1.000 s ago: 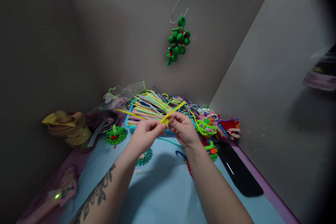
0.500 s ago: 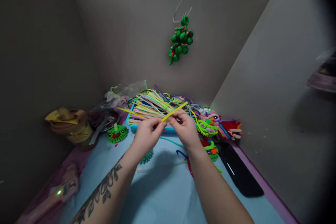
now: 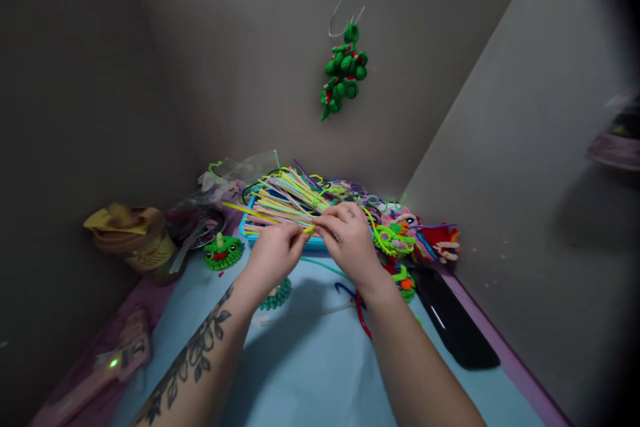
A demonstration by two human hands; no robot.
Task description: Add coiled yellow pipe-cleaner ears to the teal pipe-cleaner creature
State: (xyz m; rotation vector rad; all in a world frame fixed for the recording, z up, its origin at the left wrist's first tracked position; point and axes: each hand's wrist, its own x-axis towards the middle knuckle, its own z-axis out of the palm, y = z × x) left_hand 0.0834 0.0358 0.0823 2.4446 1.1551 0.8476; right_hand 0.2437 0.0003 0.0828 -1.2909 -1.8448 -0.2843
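Note:
My left hand (image 3: 273,255) and my right hand (image 3: 347,238) meet above the light blue table mat (image 3: 310,373). Both pinch a yellow pipe cleaner (image 3: 309,229), of which only a short bit shows between the fingertips. Just behind the hands a blue tray (image 3: 247,235) holds a heap of coloured pipe cleaners (image 3: 287,197). A teal pipe-cleaner ring (image 3: 277,296) lies under my left wrist.
A green pipe-cleaner bunch (image 3: 344,71) hangs from a wire hook on the grey back wall. A green frog figure (image 3: 223,251), a yellow-brown cup (image 3: 133,240), finished figures (image 3: 415,237), a black phone (image 3: 453,327) and a pink tool (image 3: 95,373) lie around.
The yellow pipe cleaner's long end, which stuck up to the right over my right hand, is now folded down and hidden by the fingers. Both hands stayed together.

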